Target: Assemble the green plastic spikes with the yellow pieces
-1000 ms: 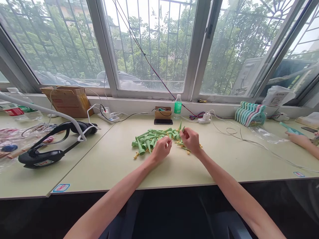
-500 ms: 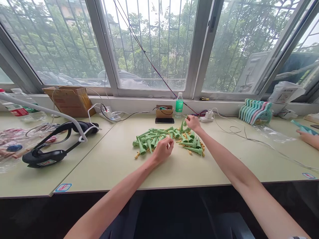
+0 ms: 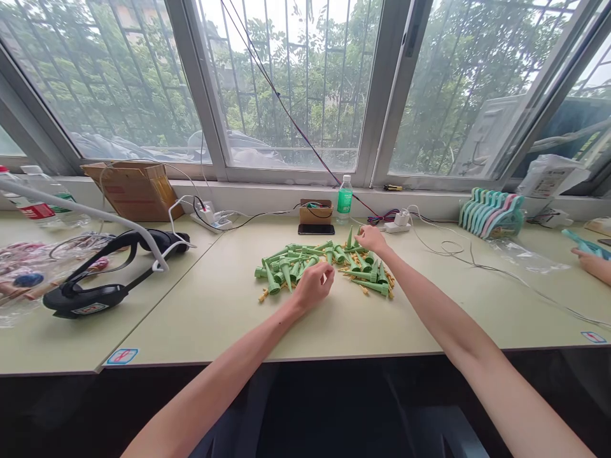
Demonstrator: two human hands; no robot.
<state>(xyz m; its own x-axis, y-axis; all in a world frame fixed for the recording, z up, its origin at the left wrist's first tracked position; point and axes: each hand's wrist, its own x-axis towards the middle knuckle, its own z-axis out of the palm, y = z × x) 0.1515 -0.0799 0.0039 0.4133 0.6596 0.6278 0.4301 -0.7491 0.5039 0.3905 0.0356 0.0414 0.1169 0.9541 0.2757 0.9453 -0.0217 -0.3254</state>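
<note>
A pile of green cone-shaped plastic spikes (image 3: pixel 285 270) lies on the table, with small yellow pieces (image 3: pixel 263 295) among and around them. My left hand (image 3: pixel 312 286) is closed at the near side of the pile, fingers curled together; what it holds, if anything, is hidden. At the far right edge of the pile, the fingers of my right hand (image 3: pixel 373 242) pinch a green plastic spike (image 3: pixel 357 234) that points up. Another green spike (image 3: pixel 349 238) stands upright just left of it.
Behind the pile are a phone (image 3: pixel 316 229), a small cardboard box (image 3: pixel 316 213) and a green-labelled bottle (image 3: pixel 344 199). A black headset (image 3: pixel 90 301) lies left. Cables (image 3: pixel 496 280) and hangers (image 3: pixel 494 213) are to the right, near another person's hand (image 3: pixel 592 261).
My right hand has lowered slightly toward the pile, and the spike at its fingertips now shows upright beside another one. My left hand has stayed in place.
</note>
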